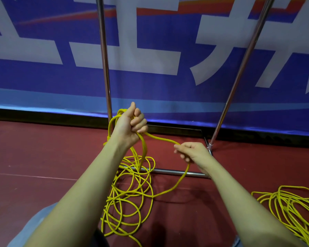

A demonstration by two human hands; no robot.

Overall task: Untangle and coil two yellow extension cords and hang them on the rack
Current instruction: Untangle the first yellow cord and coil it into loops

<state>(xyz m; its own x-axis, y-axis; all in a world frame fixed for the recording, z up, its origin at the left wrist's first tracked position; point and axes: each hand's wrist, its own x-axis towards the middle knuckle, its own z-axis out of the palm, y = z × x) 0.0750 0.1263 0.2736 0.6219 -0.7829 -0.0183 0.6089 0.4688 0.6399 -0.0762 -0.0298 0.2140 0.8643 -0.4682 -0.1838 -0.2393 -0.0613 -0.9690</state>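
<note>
The left hand (131,124) is gripping a bundle of finished loops of the first yellow extension cord (130,189), fist raised well above the floor so the loops are hanging free and keeping their shape while more cord is being added. The right hand (191,152) is pinching the running length of that same cord between curled fingers, held out to the right so the span between the hands is measuring off the next loop. From the right hand the cord is dropping down and curving back left into the loose pile lying on the red floor (43,157), across the near base bar of the metal rack (177,172). That pile looks only partly worked, so the coiling is probably around its middle.

The second yellow extension cord (292,209) is lying in its own heap at the near right, well apart from the first, seemingly set aside for later. The rack's uprights are rising in front of a blue banner (150,82) on the far side; nothing is seen hanging on what shows of the rack.
</note>
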